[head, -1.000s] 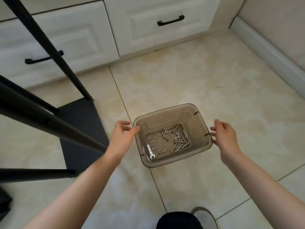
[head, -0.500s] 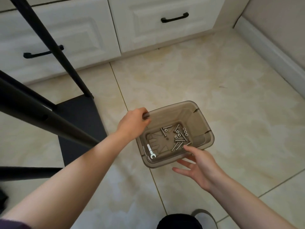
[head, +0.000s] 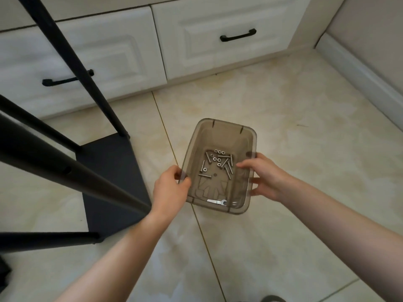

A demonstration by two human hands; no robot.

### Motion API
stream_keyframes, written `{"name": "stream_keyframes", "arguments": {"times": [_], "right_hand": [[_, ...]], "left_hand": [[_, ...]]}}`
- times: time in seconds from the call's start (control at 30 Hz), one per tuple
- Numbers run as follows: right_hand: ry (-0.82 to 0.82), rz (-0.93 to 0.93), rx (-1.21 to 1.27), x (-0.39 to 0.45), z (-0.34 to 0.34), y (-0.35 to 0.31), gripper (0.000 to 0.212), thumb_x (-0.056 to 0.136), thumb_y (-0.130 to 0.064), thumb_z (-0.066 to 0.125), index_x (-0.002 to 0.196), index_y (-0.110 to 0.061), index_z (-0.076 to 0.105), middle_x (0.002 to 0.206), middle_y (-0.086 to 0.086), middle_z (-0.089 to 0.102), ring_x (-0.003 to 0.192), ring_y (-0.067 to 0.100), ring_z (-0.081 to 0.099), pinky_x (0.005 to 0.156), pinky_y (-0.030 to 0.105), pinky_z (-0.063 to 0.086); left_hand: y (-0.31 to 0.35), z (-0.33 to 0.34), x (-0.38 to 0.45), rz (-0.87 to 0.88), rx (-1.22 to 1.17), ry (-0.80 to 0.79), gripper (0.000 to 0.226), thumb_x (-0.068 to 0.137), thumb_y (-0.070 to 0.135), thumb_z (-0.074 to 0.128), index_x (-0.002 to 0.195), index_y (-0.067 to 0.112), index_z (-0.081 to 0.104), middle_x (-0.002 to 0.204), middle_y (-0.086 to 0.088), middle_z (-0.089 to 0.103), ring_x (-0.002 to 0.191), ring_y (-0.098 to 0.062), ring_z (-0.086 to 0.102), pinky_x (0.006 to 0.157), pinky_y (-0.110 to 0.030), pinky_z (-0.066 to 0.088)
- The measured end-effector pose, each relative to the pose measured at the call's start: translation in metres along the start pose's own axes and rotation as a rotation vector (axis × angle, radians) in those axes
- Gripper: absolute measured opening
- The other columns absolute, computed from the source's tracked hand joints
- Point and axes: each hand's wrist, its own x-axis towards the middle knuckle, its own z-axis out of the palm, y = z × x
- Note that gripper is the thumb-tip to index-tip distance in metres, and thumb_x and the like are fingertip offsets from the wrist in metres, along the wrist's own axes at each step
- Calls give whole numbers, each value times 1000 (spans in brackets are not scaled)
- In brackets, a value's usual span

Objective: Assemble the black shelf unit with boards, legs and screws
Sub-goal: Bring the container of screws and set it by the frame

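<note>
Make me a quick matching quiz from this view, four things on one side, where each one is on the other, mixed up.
1. silver screws and nuts
2. small silver flat wrench
3. left hand
4. black flat shelf board

A. on the tiled floor
B. bin's near end
C. gripping the bin's left wall
D. middle of the translucent brown plastic bin

Pairs: 1-D, 2-B, 3-C, 4-A

The see-through smoky brown plastic bin (head: pixel 220 136) carries silver metal screws and nuts (head: pixel 218 161) and a small silver-white flat wrench (head: pixel 217 201) on its bottom. The flat matte black shelf board (head: pixel 113 177) and the round black metal legs (head: pixel 72 55) share one dark tone. The glossy tiled floor (head: pixel 294 118) is cream with pale yellowish marbling and thin golden grout lines. The white panelled cabinet drawers (head: pixel 218 25) bear curved black handles (head: pixel 237 37).
</note>
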Motion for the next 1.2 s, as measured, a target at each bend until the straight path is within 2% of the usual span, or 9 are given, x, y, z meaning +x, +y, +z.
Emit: {"name": "stream_keyframes", "arguments": {"times": [0.3,0.43,0.53,0.67,0.77,0.87,0.97,1.1,1.2], "right_hand": [[-12,-103,-158,41,15,-26,64,86,4,50,135,-38,45,92,3,68,80,23,63,83,59,53],[14,-126,-198,54,17,-35,64,88,0,51,140,-36,42,96,3,69,76,22,66,77,56,56],[33,-143,-251,62,18,-39,49,90,-6,51,132,-30,49,94,3,67,76,21,65,80,55,56],[71,-149,-254,68,15,-41,35,90,-4,44,110,-29,58,87,-1,62,75,19,61,64,39,53],[104,-142,-261,70,12,-38,29,91,-3,43,94,-29,55,87,-2,62,70,16,63,44,27,50],[134,-135,-261,69,8,-33,27,91,-3,42,91,-27,55,87,-1,61,69,17,62,40,25,48],[190,-137,-284,63,2,-27,27,91,-3,41,96,-26,54,92,1,60,75,20,61,45,29,50],[262,-128,-309,51,-3,-15,25,91,-8,41,111,-19,51,103,7,58,89,27,61,71,49,58],[262,-137,-404,36,-7,-9,28,93,-15,43,121,-14,45,110,10,57,99,31,59,82,53,57]], "left_hand": [[7,2,25,-106,-91,-7,16,97,13,55,112,20,57,102,1,64,94,-21,65,87,-45,58],[9,4,33,-117,-140,-27,24,97,11,54,117,24,59,101,3,65,96,-23,66,89,-46,58],[9,6,37,-138,-210,-20,24,97,11,56,113,27,62,96,7,67,89,-18,68,81,-40,62],[8,12,33,-122,-279,-66,28,96,6,59,100,34,63,93,10,65,84,-14,70,55,-19,56],[7,16,31,-113,-293,-81,32,96,6,60,96,38,60,95,11,65,84,-13,71,55,-17,55],[8,18,28,-109,-280,-114,32,96,8,60,93,39,57,99,9,64,86,-15,70,55,-17,55],[10,17,28,-105,-261,-196,22,98,10,60,102,31,58,105,3,64,87,-17,70,57,-21,57],[16,14,26,-130,-265,-329,16,101,19,59,115,24,54,112,1,62,98,-20,70,78,-36,63],[18,5,11,-130,-295,-338,25,100,23,61,124,22,52,111,8,60,99,-11,65,77,-28,61]]}}
